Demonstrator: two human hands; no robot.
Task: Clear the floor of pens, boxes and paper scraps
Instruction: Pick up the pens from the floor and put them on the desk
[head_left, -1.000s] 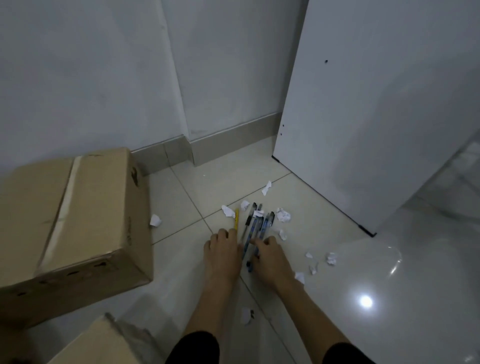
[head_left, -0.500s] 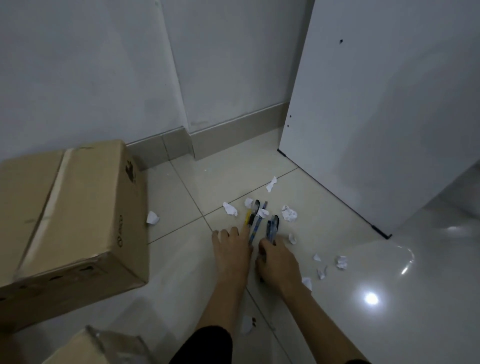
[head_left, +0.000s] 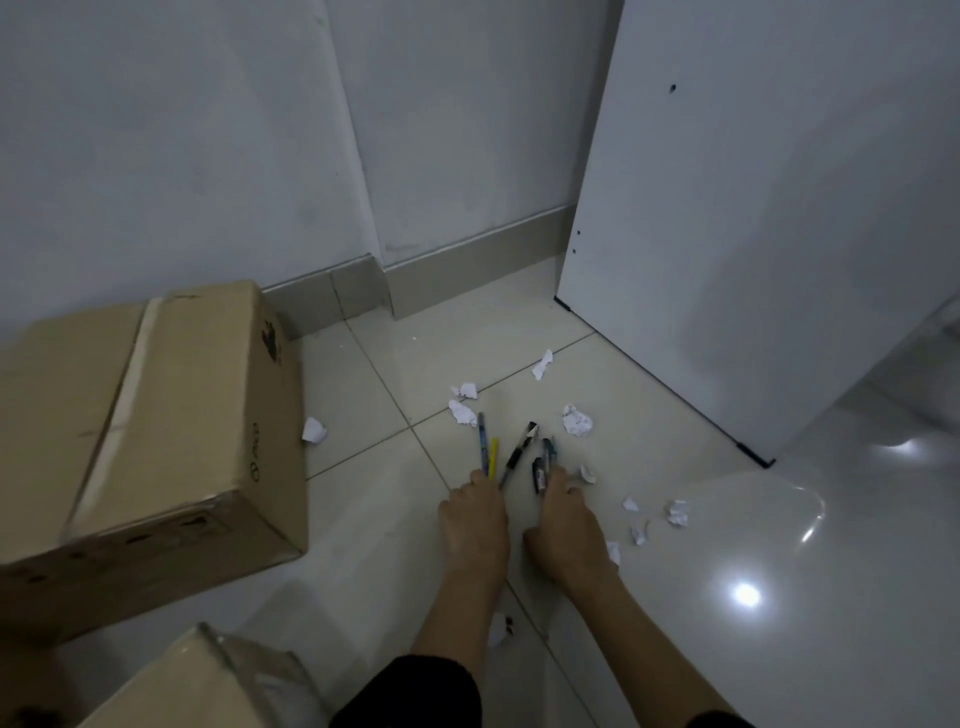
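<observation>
Several pens fan out on the tiled floor: a blue pen (head_left: 481, 440), a yellow pen (head_left: 492, 457), a black pen (head_left: 520, 453) and dark pens (head_left: 543, 462). My left hand (head_left: 475, 525) curls over the near ends of the blue, yellow and black ones. My right hand (head_left: 563, 525) closes over the near ends of the dark pens. Crumpled paper scraps lie around: one (head_left: 577, 420) beyond the pens, one (head_left: 462, 413) by the blue pen, one (head_left: 314, 430) beside the large cardboard box (head_left: 156, 415), several (head_left: 677, 512) to the right.
A second cardboard box (head_left: 197, 686) sits at the bottom left corner. A white board (head_left: 753, 234) leans upright at the right, its lower edge on the floor. Grey skirting (head_left: 467, 280) runs along the wall. Another scrap (head_left: 500, 629) lies between my forearms.
The pens, lying side by side before, now fan apart in two groups. My fingers have curled over their near ends. The camera has shifted slightly.
</observation>
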